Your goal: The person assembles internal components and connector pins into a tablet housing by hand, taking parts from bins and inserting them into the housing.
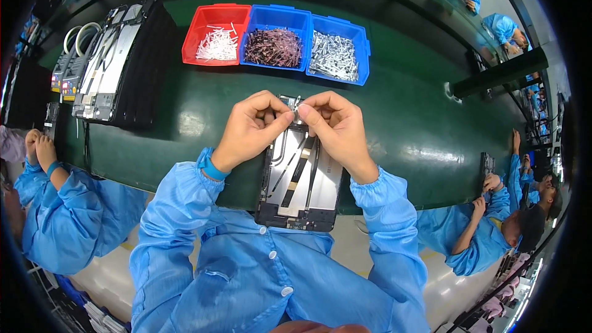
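Note:
An opened tablet body (327, 188), with a black frame, a silvery inside and dark flex strips, lies lengthwise in front of me at the table's near edge. Above its far end, my left hand (253, 126) and my right hand (338, 128) meet, thumbs and forefingers pinched. A small silvery strip (298, 103) shows between the fingertips of both hands. The fingers partly cover it and the tablet's far end. A blue band circles my left wrist.
Beyond my hands, a red bin (193, 40) holds white strips; a blue bin (283, 15) holds brownish parts; another blue bin (342, 28) holds silvery strips. Tablet bodies (117, 55) stand stacked at left beside cabled devices (73, 65). A dark post (502, 74) rises at right. People sit on both sides.

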A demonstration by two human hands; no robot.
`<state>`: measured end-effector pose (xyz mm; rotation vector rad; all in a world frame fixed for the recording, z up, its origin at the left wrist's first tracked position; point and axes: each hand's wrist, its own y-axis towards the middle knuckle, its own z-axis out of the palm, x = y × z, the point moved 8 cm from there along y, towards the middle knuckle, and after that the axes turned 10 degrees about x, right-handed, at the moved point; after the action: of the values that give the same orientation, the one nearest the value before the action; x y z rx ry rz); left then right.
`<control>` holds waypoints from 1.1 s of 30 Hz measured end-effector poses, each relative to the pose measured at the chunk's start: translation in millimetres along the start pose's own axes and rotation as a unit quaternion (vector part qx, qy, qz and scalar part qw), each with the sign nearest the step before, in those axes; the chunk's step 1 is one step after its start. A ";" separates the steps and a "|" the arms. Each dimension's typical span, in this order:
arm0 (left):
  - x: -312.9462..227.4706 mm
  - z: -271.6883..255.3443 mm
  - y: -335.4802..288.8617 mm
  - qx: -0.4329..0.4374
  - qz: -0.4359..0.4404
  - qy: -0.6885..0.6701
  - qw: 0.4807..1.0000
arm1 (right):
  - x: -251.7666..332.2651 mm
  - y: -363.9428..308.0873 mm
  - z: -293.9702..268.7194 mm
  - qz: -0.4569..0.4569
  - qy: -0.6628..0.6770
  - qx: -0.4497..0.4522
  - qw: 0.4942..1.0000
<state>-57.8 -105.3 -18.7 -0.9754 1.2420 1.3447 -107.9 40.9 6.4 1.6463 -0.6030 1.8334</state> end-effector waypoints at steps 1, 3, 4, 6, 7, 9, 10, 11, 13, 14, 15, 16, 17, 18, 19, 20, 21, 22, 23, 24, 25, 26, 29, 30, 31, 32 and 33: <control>-2.1 0.4 -0.3 0.008 0.013 0.030 0.999 | -0.6 0.2 0.4 -0.003 -0.002 -0.005 1.000; -2.9 2.5 -0.4 0.017 0.015 0.043 0.999 | -1.3 -0.6 1.0 -0.006 -0.004 -0.010 1.000; -3.7 4.4 -0.4 0.026 0.017 0.056 0.998 | -1.4 -1.1 1.9 -0.016 -0.004 -0.010 1.000; -5.7 3.7 -1.6 0.030 0.009 0.071 0.997 | -1.0 -0.8 3.2 -0.026 -0.001 -0.008 1.000; -6.7 4.1 -2.1 0.034 0.002 0.086 0.996 | -0.4 -0.9 3.4 -0.027 -0.008 -0.008 1.000; -10.9 5.1 -1.1 0.028 0.009 0.080 0.996 | -0.1 -1.2 2.1 -0.028 -0.016 -0.011 0.999; -13.2 4.8 -0.5 0.021 0.015 0.074 0.997 | 1.1 -1.8 -0.2 -0.035 -0.036 -0.024 0.998; -14.4 4.1 -0.3 0.021 0.014 0.074 0.997 | 2.1 -1.9 -1.7 -0.043 -0.054 -0.036 0.997; -9.5 -1.7 0.3 0.002 -0.018 0.017 1.000 | 1.3 -2.2 -4.5 -0.030 -0.088 -0.030 0.995; -8.0 -3.7 -0.2 0.001 -0.018 0.018 1.000 | 0.8 -1.9 -4.6 -0.017 -0.123 -0.023 0.992; -5.2 -4.9 -0.7 0.007 -0.012 0.005 1.000 | 3.3 -1.7 -3.8 -0.018 -0.121 -0.022 0.992; -4.4 -6.2 -1.2 0.013 -0.006 -0.009 1.000 | 8.9 -1.1 -1.0 -0.019 -0.159 -0.016 0.987; -4.7 -7.9 -1.0 0.013 -0.006 -0.008 1.000 | 12.6 -0.9 0.3 -0.020 -0.197 -0.011 0.980; -3.0 -8.0 -0.7 0.024 -0.020 -0.010 0.999 | 12.9 -0.7 -0.1 -0.020 -0.196 -0.010 0.980; -1.5 -8.7 -0.6 0.035 -0.035 -0.011 0.999 | 21.9 -1.1 3.5 -0.070 -0.268 -0.005 0.961; -6.3 -12.7 -0.4 0.032 -0.034 -0.008 0.999 | 31.4 -2.3 9.2 -0.121 -0.337 0.002 0.934; -2.1 -12.3 -0.9 0.056 -0.101 -0.041 0.992 | 33.3 -1.9 9.0 -0.124 -0.334 0.004 0.934; 3.3 -10.6 -3.2 0.079 -0.167 -0.074 0.980 | 46.1 -6.5 16.5 -0.197 -0.422 0.007 0.885; 5.0 -10.9 -2.5 0.080 -0.188 -0.074 0.976 | 54.5 -11.6 26.2 -0.267 -0.504 0.010 0.821; 5.0 -9.1 -0.9 0.076 -0.187 -0.071 0.977 | 54.4 -11.7 26.7 -0.271 -0.501 0.011 0.822; -2.8 -20.5 3.1 -0.007 -0.124 -0.028 0.992 | 54.6 -13.4 25.3 -0.275 -0.482 0.002 0.832; -11.9 -34.5 2.1 -0.090 -0.058 0.016 0.994 | 54.7 -14.7 24.2 -0.279 -0.463 -0.008 0.841; -36.9 -94.5 -2.4 -0.286 0.110 0.160 0.938 | 50.7 -15.8 16.1 -0.236 -0.391 -0.030 0.889; -42.8 -112.7 -5.8 -0.330 0.131 0.183 0.917 | 47.8 -14.6 11.8 -0.203 -0.354 -0.039 0.912; -45.3 -126.4 -4.7 -0.338 0.102 0.266 0.897 | 48.9 -14.8 12.6 -0.206 -0.346 -0.038 0.915; -50.6 -135.8 -3.9 -0.345 0.073 0.346 0.869 | 50.0 -14.7 13.9 -0.208 -0.346 -0.035 0.914; -47.5 -142.0 -3.1 -0.342 0.019 0.395 0.852 | 47.7 -14.4 13.0 -0.192 -0.329 -0.037 0.924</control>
<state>-57.8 -252.8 7.2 -2.1819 1.3660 1.5015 -91.3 48.5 54.5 2.1491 -0.5531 0.9512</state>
